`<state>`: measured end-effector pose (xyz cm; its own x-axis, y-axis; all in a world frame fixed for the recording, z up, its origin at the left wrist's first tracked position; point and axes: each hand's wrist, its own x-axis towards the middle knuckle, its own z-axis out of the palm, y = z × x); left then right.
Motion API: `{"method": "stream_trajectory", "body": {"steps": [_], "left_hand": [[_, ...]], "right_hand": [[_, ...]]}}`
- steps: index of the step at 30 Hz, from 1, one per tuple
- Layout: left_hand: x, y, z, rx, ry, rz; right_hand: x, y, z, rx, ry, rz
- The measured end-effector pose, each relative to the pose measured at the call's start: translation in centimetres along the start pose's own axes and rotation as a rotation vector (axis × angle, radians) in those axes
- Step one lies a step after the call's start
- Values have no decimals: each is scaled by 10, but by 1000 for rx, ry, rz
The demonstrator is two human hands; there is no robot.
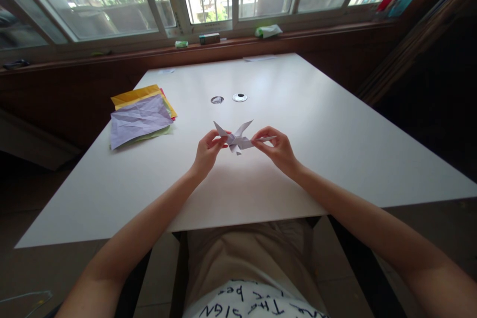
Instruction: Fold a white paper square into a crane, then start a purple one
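A folded paper crane (238,140) in pale lilac is held up between both hands over the table's near half. My left hand (207,151) pinches its left side near the raised pointed flap. At the other end, my right hand (276,150) grips the long thin point between thumb and fingers, and the tip pokes out past them. Two slim flaps stick upward from the middle of the crane. Parts of the paper are hidden behind the fingertips.
A stack of coloured paper lies on the white table (335,159) at the left, with a creased lilac sheet (139,120) on top and a yellow sheet (137,95) beneath. Beyond the hands sit two round grommets (239,98). Small packets (268,31) rest on the windowsill.
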<state>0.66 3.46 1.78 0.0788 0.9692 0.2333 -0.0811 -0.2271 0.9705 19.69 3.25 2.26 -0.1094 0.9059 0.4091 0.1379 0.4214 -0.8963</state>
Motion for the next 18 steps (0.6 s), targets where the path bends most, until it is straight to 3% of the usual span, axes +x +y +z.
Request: {"method": "stream_trajectory", "body": {"steps": [6, 10, 13, 18], "left_hand": [[1, -2, -1, -20, 17, -52], [1, -2, 0, 26, -22, -32], [0, -2, 1, 66, -50, -14], [0, -1, 1, 72, -65, 6]], "right_hand": [[-3, -5, 2, -158, -53, -107], [-3, -3, 2, -203, -46, -202], [-4, -2, 2, -212, -110, -298], [-5, -2, 1, -216, -159, -314]]}}
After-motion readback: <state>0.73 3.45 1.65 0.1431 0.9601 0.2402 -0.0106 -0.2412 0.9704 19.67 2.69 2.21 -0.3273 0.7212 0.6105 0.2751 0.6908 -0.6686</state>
